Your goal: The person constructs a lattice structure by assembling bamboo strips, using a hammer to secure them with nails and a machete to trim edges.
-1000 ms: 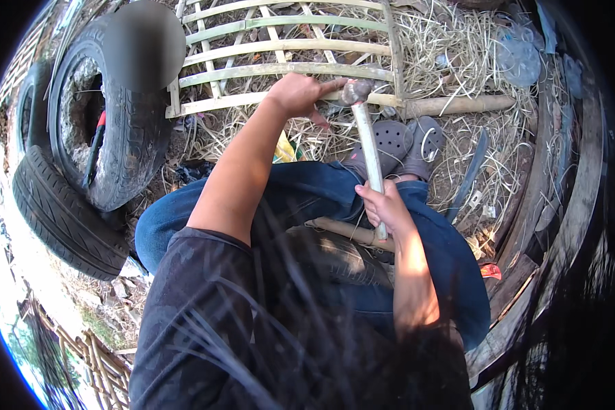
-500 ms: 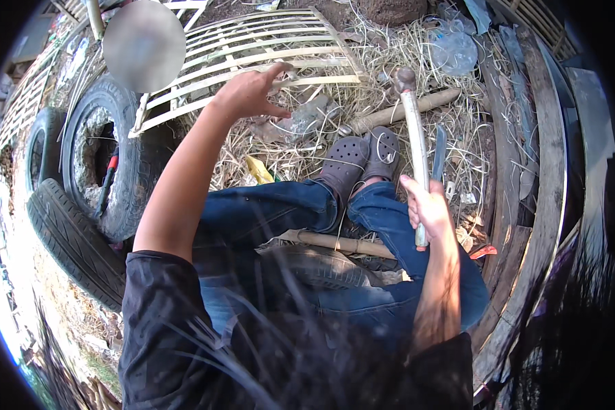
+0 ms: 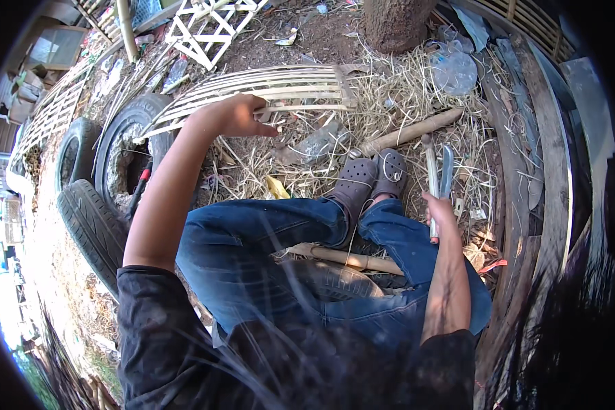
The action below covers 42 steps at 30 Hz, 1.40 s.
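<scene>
My left hand (image 3: 238, 116) is at the near edge of a bamboo slat panel (image 3: 301, 92), thumb and fingers spread apart. Whether it touches the slats I cannot tell. My right hand (image 3: 441, 212) is closed around the pale handle of a hammer (image 3: 432, 171), which points away from me with its head at the far end. Right beside the hammer is a blue-grey knife blade (image 3: 447, 171). Its lower end is hidden near my hand, so whether it lies on the ground or is held is unclear.
Old tyres (image 3: 92, 219) stand at left, with a red-and-black handled tool (image 3: 143, 174) against one. A bamboo pole (image 3: 413, 131) lies on straw beyond my clogs (image 3: 355, 181). Wooden planks (image 3: 553, 137) run along the right. A tree trunk (image 3: 393, 24) and a bamboo lattice (image 3: 215, 31) are farther off.
The bamboo panel now appears flatter, its far edge closer to me. The hammer has dropped lower and its head has tipped away. My left hand stays spread by the panel. The view has shifted.
</scene>
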Motion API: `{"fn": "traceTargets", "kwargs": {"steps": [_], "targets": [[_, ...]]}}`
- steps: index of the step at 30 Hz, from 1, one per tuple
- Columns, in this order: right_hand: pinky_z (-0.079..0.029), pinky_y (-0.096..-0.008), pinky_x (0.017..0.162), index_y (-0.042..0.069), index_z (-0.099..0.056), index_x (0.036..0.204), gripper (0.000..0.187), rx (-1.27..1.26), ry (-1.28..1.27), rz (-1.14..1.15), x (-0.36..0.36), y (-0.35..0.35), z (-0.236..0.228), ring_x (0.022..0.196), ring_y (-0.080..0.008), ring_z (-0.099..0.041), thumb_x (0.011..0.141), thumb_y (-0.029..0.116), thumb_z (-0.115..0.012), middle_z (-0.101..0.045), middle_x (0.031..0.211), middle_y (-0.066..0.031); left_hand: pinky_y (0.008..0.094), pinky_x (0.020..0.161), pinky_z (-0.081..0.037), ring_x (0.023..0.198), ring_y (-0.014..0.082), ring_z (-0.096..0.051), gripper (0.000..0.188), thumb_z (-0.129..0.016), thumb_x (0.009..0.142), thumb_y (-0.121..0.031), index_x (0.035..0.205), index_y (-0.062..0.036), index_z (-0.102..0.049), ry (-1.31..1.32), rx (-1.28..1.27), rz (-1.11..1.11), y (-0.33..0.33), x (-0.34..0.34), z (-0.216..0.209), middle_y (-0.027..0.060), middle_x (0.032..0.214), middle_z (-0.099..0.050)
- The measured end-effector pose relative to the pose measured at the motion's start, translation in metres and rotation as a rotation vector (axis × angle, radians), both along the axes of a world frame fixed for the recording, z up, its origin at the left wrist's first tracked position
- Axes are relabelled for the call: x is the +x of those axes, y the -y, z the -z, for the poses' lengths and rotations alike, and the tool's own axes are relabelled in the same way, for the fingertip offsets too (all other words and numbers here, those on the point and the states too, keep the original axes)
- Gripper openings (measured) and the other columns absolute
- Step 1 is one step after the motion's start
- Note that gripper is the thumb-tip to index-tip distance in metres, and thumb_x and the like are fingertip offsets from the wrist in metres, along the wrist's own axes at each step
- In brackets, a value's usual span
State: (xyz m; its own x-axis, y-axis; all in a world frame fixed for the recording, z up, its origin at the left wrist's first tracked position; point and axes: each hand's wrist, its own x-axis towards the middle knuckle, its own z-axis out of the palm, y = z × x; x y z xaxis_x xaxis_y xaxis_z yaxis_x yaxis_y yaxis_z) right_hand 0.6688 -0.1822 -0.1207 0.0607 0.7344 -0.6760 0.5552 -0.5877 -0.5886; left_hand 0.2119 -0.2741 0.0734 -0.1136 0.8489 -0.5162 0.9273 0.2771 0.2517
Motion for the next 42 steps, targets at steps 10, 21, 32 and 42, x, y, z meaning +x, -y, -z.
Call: {"fn": "traceTargets", "kwargs": {"steps": [10,21,32,42], "targets": [[-0.048,-0.0344,0.042,-0.007,-0.061,0.087,0.034,-0.019,0.489,-0.300,0.021,0.005,0.032,0.049,-0.0216,-0.062,0.081,0.025,-0.068,-0.064,0.066,-0.0138,0.0453,0.089,-0.050,0.099,0.0407,-0.064,0.077,-0.075,0.072,-0.049,0.126,0.0004,-0.052,-0.041,-0.001,0.060,0.073,0.038,0.055,0.0251,0.102,-0.067],[-0.050,-0.0496,0.088,-0.001,-0.051,0.117,0.048,0.327,0.818,-0.487,-0.012,0.023,0.009,0.103,-0.0399,-0.061,0.079,0.024,-0.069,-0.060,0.111,-0.0249,0.0471,0.087,-0.049,0.098,0.0418,-0.062,0.066,-0.073,0.073,-0.046,0.112,0.0034,-0.053,0.022,0.043,0.052,0.074,0.043,0.055,0.0263,0.100,-0.065],[-0.044,-0.0481,0.095,0.003,-0.044,0.126,0.058,0.677,0.553,-0.518,-0.050,0.032,0.011,0.116,-0.0412,-0.050,0.077,0.016,-0.072,-0.050,0.121,-0.0223,0.0433,0.081,-0.050,0.091,0.0356,-0.063,0.057,-0.081,0.069,-0.040,0.101,-0.0002,-0.056,-0.151,0.443,0.093,0.059,0.025,0.035,0.0180,0.089,-0.064],[-0.039,-0.0462,0.102,0.003,-0.045,0.125,0.058,0.762,0.278,-0.410,-0.053,0.024,0.002,0.118,-0.0424,-0.047,0.075,0.011,-0.073,-0.049,0.123,-0.0238,0.0407,0.066,-0.047,0.066,0.0276,-0.060,0.075,-0.078,0.065,-0.064,0.081,0.0068,-0.059,-0.404,0.457,0.059,-0.072,-0.049,-0.145,0.0145,0.066,-0.057]]}}
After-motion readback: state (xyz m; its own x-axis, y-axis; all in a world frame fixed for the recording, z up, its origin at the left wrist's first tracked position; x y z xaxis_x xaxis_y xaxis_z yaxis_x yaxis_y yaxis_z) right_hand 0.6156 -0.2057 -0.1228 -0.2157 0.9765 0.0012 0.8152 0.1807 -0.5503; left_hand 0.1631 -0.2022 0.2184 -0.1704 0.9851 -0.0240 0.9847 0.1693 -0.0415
